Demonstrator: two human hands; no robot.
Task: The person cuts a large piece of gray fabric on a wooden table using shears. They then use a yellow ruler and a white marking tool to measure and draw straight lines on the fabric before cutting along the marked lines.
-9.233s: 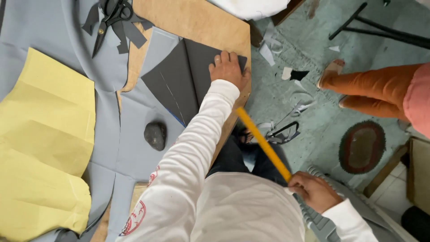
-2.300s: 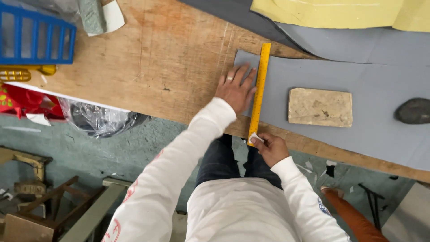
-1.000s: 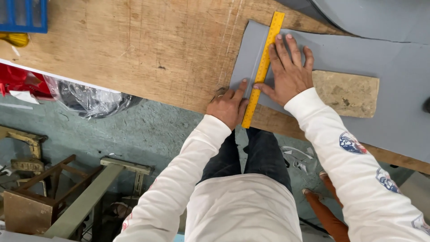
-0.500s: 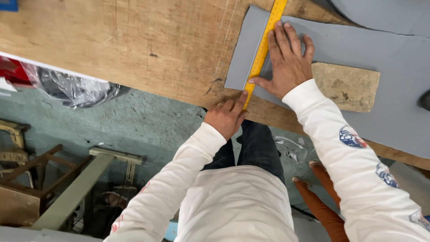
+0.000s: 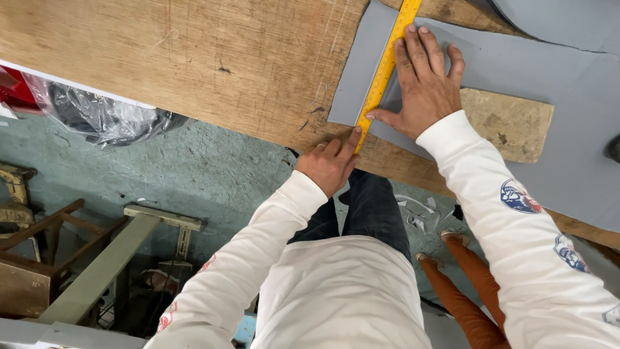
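Pressing long yellow ruler (image 5: 386,64) flat on grey sheet (image 5: 516,71) with spread right hand (image 5: 423,87); left hand (image 5: 329,165), loosely curled and empty, fingertip at ruler's end. No mark or cut visible along the edge.

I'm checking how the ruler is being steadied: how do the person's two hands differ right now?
The right hand lies flat, fingers spread, on the grey sheet, its thumb against the yellow ruler. The left hand is loosely curled at the wooden table edge, only a fingertip at the ruler's near end. The right sits farther onto the table than the left. Both are bare, in white sleeves.
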